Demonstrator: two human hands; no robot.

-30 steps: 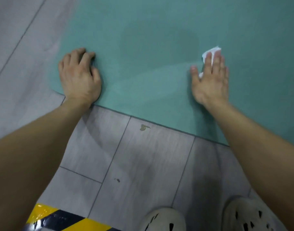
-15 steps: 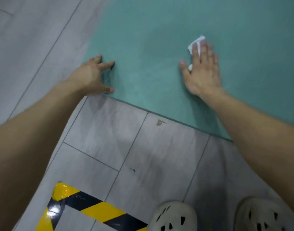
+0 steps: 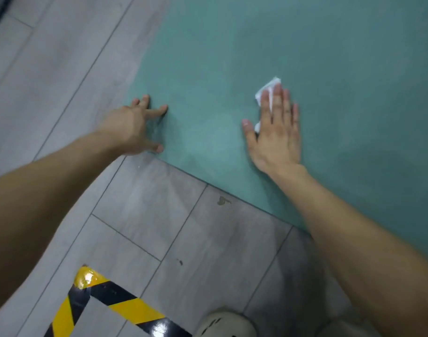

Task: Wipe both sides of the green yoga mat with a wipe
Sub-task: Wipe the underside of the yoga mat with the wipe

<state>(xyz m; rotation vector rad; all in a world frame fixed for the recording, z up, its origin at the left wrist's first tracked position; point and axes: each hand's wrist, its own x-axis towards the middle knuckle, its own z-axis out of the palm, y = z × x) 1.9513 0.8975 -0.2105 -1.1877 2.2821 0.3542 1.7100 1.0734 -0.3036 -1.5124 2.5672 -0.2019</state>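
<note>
The flat green foam yoga mat (image 3: 317, 49) lies on the grey tiled floor (image 3: 159, 229), its near-left corner beside the left hand (image 3: 130, 127), whose spread fingertips touch the mat's left edge. The right hand (image 3: 276, 135) presses a crumpled white wipe (image 3: 269, 87) under straight, close-set fingers, just inside the near edge; bare mat stretches far and right. Since a second ago, the left hand has turned sideways and the wipe has slid toward the left edge.

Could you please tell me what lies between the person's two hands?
Only bare green yoga mat separates the left hand and right hand, in the head view.
</note>
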